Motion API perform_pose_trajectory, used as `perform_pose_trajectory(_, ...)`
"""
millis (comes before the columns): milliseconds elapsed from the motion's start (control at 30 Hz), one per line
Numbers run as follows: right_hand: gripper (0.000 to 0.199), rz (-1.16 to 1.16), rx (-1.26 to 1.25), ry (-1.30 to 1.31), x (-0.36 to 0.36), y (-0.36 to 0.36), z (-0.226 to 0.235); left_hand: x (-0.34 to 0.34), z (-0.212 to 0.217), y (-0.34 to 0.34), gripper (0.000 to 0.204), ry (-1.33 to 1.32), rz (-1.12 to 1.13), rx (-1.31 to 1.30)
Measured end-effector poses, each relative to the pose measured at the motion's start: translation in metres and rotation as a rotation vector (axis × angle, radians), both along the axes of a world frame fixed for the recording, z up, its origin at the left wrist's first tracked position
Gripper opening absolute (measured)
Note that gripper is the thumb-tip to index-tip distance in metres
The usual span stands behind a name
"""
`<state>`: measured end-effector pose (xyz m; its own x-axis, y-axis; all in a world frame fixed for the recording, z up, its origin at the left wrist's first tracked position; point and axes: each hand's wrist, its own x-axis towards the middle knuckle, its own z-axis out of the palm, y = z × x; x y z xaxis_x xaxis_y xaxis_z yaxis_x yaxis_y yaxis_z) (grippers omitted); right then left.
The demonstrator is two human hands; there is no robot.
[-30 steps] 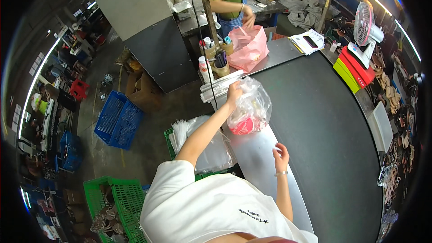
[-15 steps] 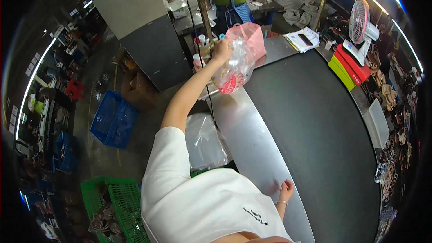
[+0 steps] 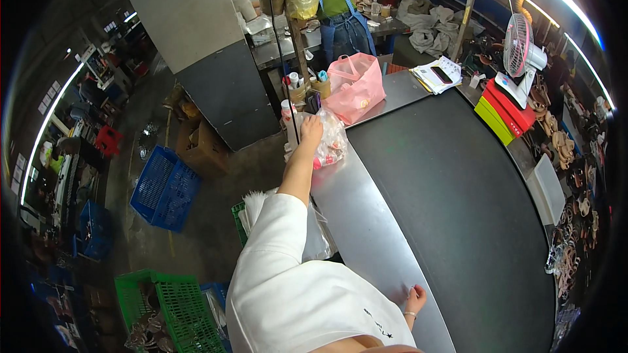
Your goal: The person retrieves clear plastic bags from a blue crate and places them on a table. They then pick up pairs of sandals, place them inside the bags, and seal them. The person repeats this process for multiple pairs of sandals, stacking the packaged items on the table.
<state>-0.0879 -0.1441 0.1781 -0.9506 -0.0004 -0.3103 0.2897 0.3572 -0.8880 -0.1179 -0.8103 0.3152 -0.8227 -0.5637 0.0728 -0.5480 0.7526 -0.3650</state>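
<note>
My left hand (image 3: 312,129) reaches out along the metal ledge, its fingers closed on the top of a clear plastic bag (image 3: 332,146). The bag has red and pink print and rests on the ledge; what is inside cannot be made out. Just beyond it stands a pink carry bag (image 3: 355,89) with its handles up. My right hand (image 3: 415,301) is low at the near part of the metal ledge (image 3: 376,225), beside the belt. Its fingers are loosely curled, and nothing shows in them.
A dark conveyor belt (image 3: 458,196) runs along the ledge's right side. Papers with a phone (image 3: 443,75) lie at its far end, and a fan (image 3: 520,52) stands near coloured boxes (image 3: 505,112). Blue (image 3: 167,186) and green crates (image 3: 186,314) sit on the floor at left. A person in green (image 3: 337,13) stands beyond.
My left hand has come nearer and lower with the clear bag, which was held up in front of the pink bag and now rests on the ledge. My right hand has shifted slightly nearer.
</note>
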Motion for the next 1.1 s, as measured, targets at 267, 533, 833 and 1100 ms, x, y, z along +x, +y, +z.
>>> perform_pose_trajectory(267,0.031,-0.298,0.311,0.035,0.02,0.111,-0.036,-0.024,0.066,0.089,0.07,-0.36,0.097,0.026)
perform_pose_trajectory(533,0.03,-0.56,0.637,-0.036,0.079,0.191,-0.028,-0.006,0.077,0.144,0.041,0.599,-0.569,0.374)
perform_pose_trajectory(833,0.032,-0.653,0.607,-0.113,0.141,0.218,-0.037,-0.011,-0.059,-0.042,0.039,-0.05,-0.07,0.11)
perform_pose_trajectory(1100,0.039,-0.765,0.577,-0.006,0.17,0.282,-0.059,-0.079,0.09,0.189,0.03,0.073,-0.52,0.133)
